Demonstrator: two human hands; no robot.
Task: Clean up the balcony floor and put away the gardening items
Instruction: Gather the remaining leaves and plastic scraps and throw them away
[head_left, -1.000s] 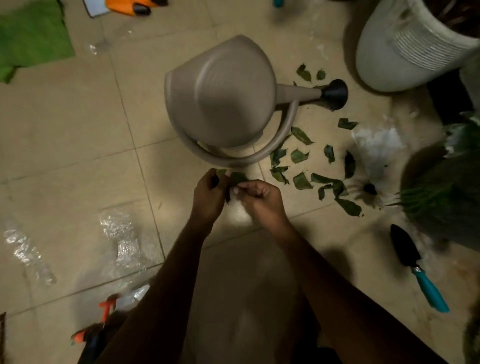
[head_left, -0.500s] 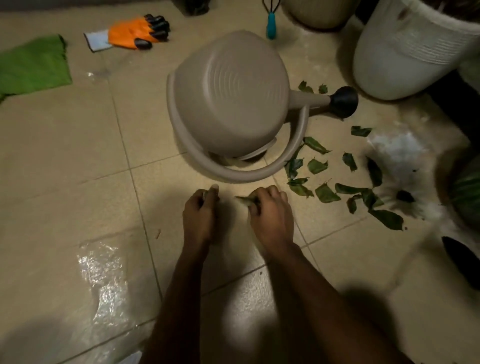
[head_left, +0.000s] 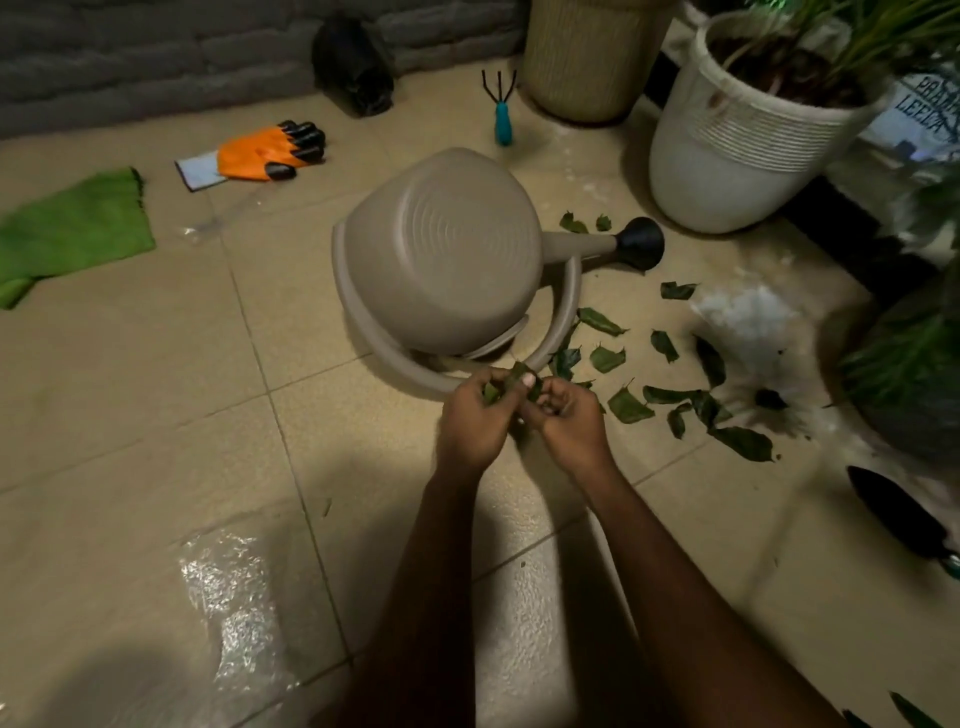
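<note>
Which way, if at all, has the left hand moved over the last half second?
Yes. The left hand has moved toward the watering can and in against the right hand; both now pinch leaves at its handle loop.

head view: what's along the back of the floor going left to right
green cloth → orange glove → black bag → teal-handled hand rake → woven pot → white planter

Home balcony: beige tiled floor (head_left: 130, 374), grey brick wall (head_left: 156, 57) far, potted plants (head_left: 737, 135) right, watering can (head_left: 447, 254), hand rake (head_left: 501, 111).
</note>
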